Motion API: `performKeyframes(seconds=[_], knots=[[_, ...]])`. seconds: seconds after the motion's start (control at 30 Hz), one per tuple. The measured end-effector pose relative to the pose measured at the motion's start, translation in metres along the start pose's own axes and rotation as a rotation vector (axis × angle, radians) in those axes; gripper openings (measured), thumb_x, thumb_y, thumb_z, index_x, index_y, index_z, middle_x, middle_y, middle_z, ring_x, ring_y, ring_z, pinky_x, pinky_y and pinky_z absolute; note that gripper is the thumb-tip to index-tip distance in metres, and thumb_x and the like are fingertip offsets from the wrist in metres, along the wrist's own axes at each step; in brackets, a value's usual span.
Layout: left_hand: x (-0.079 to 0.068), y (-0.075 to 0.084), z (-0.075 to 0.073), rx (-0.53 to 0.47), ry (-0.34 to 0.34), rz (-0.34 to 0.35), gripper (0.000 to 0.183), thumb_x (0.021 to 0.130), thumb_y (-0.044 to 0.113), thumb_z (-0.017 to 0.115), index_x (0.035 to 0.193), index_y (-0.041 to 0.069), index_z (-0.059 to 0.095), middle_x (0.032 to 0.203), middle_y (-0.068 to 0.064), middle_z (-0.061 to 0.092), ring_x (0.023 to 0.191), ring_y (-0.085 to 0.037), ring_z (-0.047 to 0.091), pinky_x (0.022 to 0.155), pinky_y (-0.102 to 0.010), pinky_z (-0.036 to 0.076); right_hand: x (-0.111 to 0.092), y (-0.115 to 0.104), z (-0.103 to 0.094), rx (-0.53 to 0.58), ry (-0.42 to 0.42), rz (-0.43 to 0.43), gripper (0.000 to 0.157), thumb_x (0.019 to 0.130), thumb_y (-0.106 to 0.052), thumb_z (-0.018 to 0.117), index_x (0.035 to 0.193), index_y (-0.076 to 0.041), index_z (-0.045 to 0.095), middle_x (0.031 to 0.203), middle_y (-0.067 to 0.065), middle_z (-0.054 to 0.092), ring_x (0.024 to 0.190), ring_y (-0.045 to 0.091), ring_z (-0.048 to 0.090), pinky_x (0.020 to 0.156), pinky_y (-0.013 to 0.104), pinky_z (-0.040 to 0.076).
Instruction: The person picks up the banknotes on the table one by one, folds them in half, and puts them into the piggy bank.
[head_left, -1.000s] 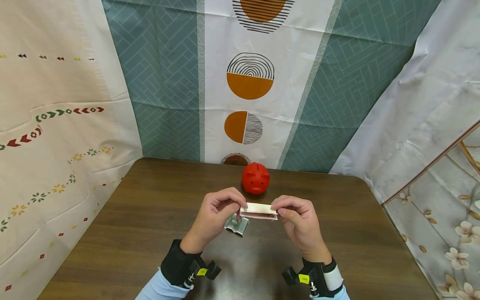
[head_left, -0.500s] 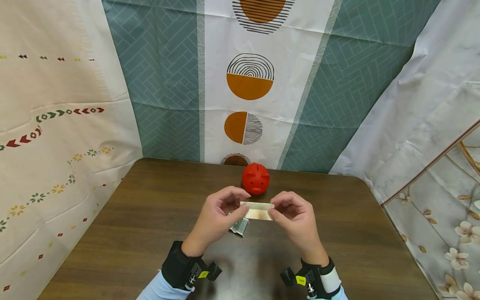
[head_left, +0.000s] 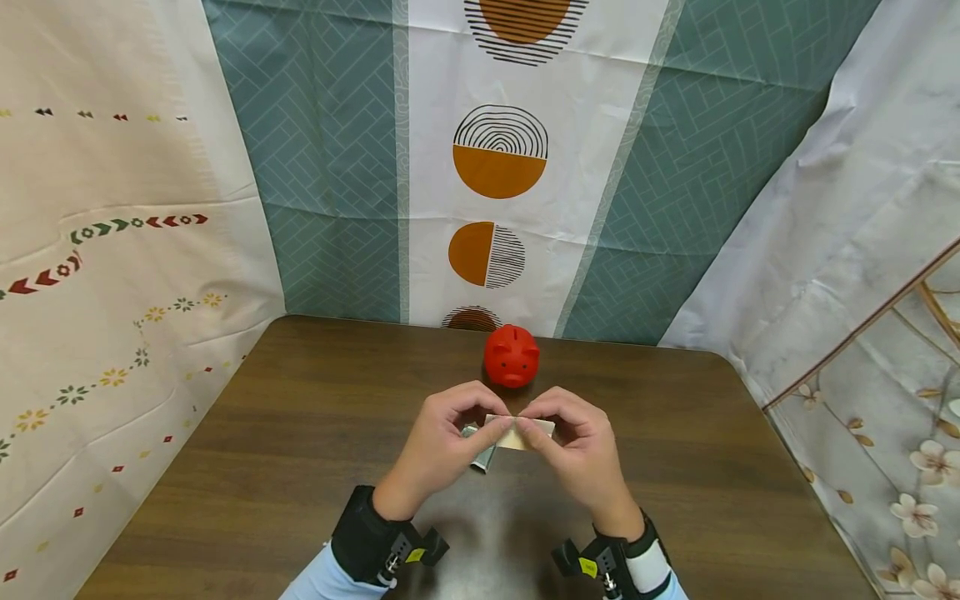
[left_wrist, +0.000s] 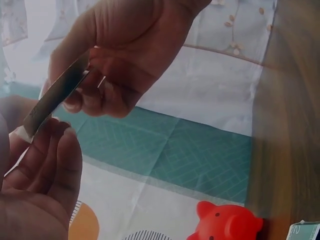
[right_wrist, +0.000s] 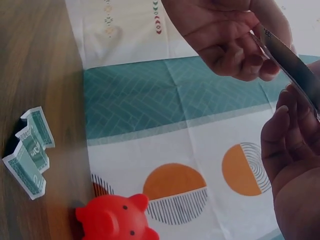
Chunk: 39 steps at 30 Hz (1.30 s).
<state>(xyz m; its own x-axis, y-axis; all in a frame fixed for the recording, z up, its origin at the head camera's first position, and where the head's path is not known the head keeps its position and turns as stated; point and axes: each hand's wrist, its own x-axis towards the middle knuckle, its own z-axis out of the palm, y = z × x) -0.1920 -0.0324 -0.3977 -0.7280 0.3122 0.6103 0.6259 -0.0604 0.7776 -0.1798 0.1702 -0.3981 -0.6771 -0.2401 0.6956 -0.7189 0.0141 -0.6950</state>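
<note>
The left hand (head_left: 442, 435) and the right hand (head_left: 579, 442) pinch one small slip (head_left: 513, 441) between them — each grips it with thumb and forefinger, the thumbs on the near face, the fingertips close together by its middle along the upper edge. The slip is pale cream on the side turned to the person, creased, and held up above the brown table (head_left: 285, 433). In both wrist views it shows nearly edge-on as a thin dark strip, with the other fingers curled below the pinch. Just beyond the left thumb a green note (head_left: 483, 460) lies on the table, partly hidden by that hand in the head view; the right wrist view shows it whole, bent into three zigzag panels with pale printing. Past the hands, near the table's far edge, a red pig (head_left: 512, 357) stands facing the person, a slot in its top — it touches neither hand nor slip. Behind the table hangs a teal and white cloth (head_left: 330, 167) with orange discs. Black straps (head_left: 365, 537) circle both wrists, above light blue sleeves (head_left: 333, 577).
</note>
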Motion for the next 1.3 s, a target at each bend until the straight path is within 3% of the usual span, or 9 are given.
performKeyframes(seconds=[0.3, 0.57, 1.07, 1.3], knots=[[-0.001, 0.000, 0.002, 0.031, 0.014, 0.043, 0.004, 0.094, 0.007, 0.074, 0.093, 0.011, 0.073, 0.087, -0.004, 0.068, 0.076, -0.012, 0.057, 0.062, -0.025, 0.052, -0.001, 0.001, 0.003, -0.063, -0.004, 0.005, 0.026, 0.086, 0.016, 0.069, 0.099, -0.006, 0.071, 0.088, 0.009, 0.065, 0.075, 0.013, 0.058, 0.053, 0.023, 0.051], [0.000, 0.001, -0.002, 0.041, 0.049, 0.013, 0.009, 0.092, 0.005, 0.075, 0.094, 0.014, 0.076, 0.087, -0.005, 0.072, 0.076, -0.012, 0.062, 0.063, -0.025, 0.054, 0.000, 0.004, 0.002, -0.027, 0.029, -0.023, 0.026, 0.083, 0.020, 0.069, 0.097, -0.002, 0.072, 0.087, 0.010, 0.066, 0.074, 0.015, 0.059, 0.057, 0.024, 0.054], [0.001, -0.002, -0.012, 0.058, 0.071, -0.099, 0.006, 0.092, 0.014, 0.077, 0.097, 0.012, 0.079, 0.091, -0.003, 0.076, 0.079, -0.014, 0.065, 0.068, -0.028, 0.058, 0.000, 0.007, -0.012, -0.107, 0.045, 0.036, 0.025, 0.084, 0.016, 0.070, 0.096, -0.006, 0.074, 0.087, 0.006, 0.069, 0.072, 0.012, 0.058, 0.054, 0.024, 0.053], [0.001, -0.001, -0.016, 0.057, 0.077, -0.110, 0.006, 0.092, 0.013, 0.077, 0.097, 0.011, 0.079, 0.091, -0.005, 0.076, 0.081, -0.015, 0.066, 0.069, -0.027, 0.058, 0.000, 0.010, -0.015, -0.112, 0.045, 0.022, 0.025, 0.085, 0.016, 0.071, 0.097, -0.006, 0.076, 0.088, 0.007, 0.071, 0.077, 0.013, 0.060, 0.055, 0.025, 0.052]])
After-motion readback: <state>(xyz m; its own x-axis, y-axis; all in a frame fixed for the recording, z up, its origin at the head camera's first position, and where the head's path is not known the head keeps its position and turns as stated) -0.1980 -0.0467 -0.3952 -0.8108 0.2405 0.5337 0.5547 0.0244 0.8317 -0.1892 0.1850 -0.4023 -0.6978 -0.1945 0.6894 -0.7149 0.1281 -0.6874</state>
